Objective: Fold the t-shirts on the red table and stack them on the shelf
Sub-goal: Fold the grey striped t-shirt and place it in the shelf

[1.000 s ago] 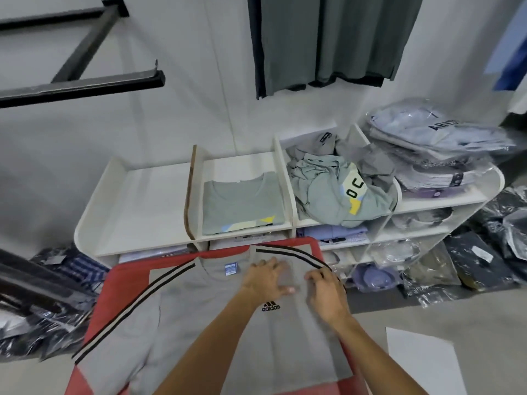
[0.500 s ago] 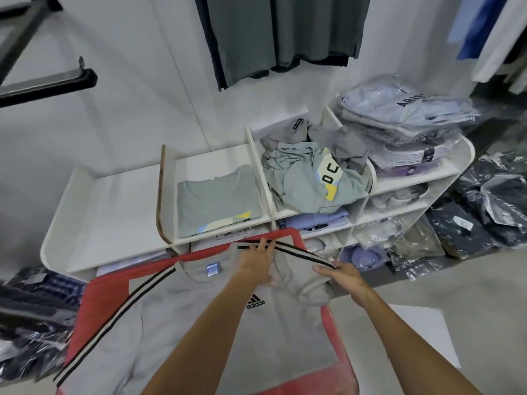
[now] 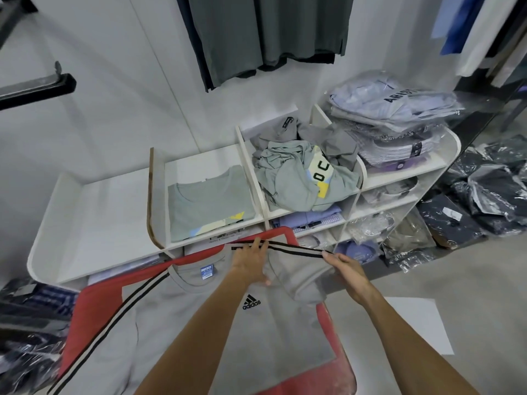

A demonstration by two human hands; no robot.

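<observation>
Grey t-shirt [image 3: 199, 332] with an adidas logo lies face up on the red table [image 3: 97, 303], filling most of the near centre. Its collar points to the far side, toward the white shelf [image 3: 108, 218], and its hem runs off the near edge of view, so its long axis goes near to far. The left sleeve, edged with black and cream stripes, spreads out to the near left.

The left hand [image 3: 251, 263] lies flat with straight fingers, pressing the shirt's right shoulder just beside the collar. The right hand [image 3: 349, 273], further right, pinches the striped edge of the right sleeve and holds it lifted off the table, past the table's right edge.

Beyond the table, the shelf's top row holds a folded green t-shirt [image 3: 208, 203] in the middle compartment and a crumpled heap of shirts [image 3: 305, 178] in the compartment to its right. Bagged shirts [image 3: 393, 109] are stacked at the far right end. Dark garments [image 3: 271, 32] hang on the wall above.
</observation>
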